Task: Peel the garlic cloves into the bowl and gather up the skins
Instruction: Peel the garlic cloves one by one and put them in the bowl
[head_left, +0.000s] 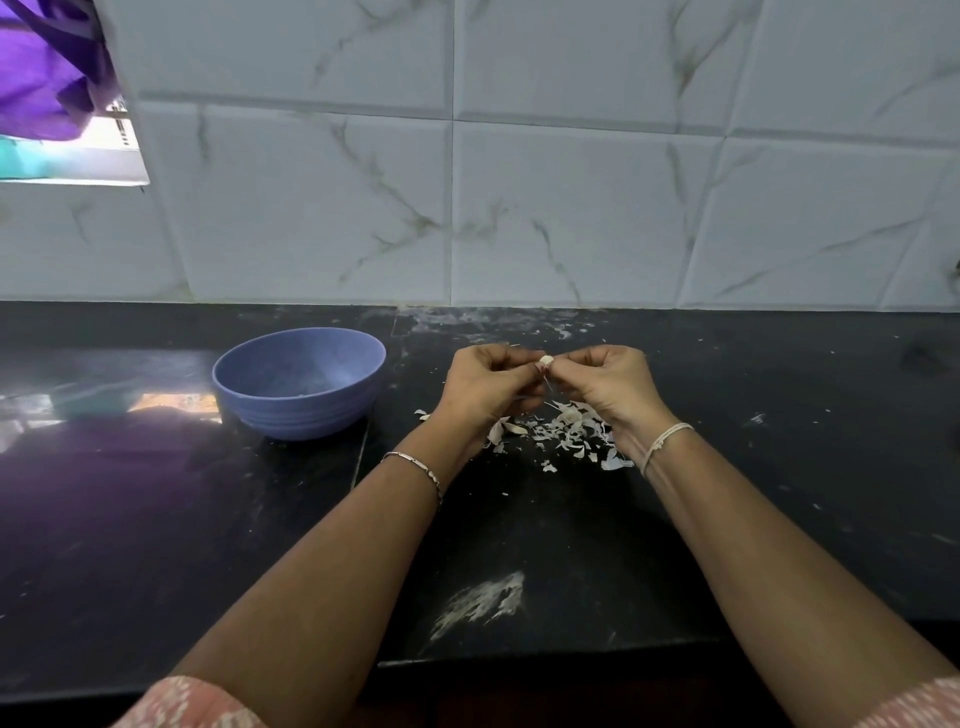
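Head view: left hand (483, 387), right hand (615, 384) fingers (574, 359) pinch pale garlic clove (545, 360), seemingly part-peeled.

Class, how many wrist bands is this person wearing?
2: a metal bracelet on the left wrist and a pale thread band on the right wrist. The sleeves further up the arms could hide more.

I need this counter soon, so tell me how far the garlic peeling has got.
Done: several cloves seem peeled, judging by the skins scattered on the counter below the hands. In hand: the left hand and right hand pinch one garlic clove between them. Left: that clove goes into the blue bowl, whose contents I cannot make out, and the skins are not yet gathered.
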